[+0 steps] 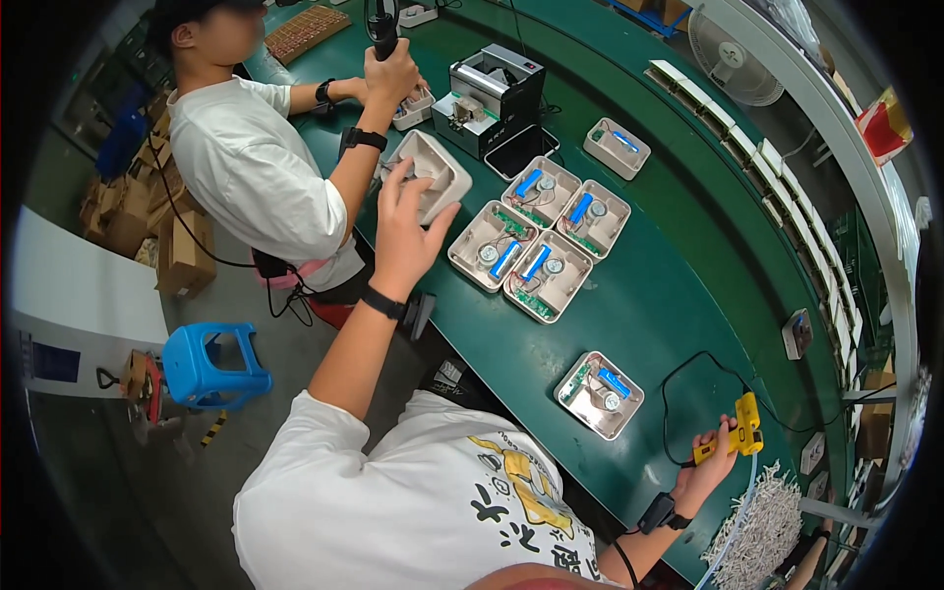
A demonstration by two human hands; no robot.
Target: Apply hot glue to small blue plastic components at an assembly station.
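My left hand (405, 231) is raised at the table's near left edge, fingers bent over a white plastic case (447, 169). The case is tilted and its open side shows. My right hand (713, 459) grips the handle of a yellow glue gun (745, 425) at the right; a black cord runs from it. Left of the gun, an open white case (588, 413) lies on the green table (649, 305). Inside it are a blue cylindrical battery (614, 382), a round metal part and green circuit boards. Several similar filled cases (549, 280) stand grouped farther off.
At the left a co-worker (261, 167) holds a black hand tool (382, 34) over another case. A black-and-silver machine (492, 98) stands beyond my left hand. White sticks (757, 526) are heaped at the lower right. A blue stool (211, 364) stands on the floor.
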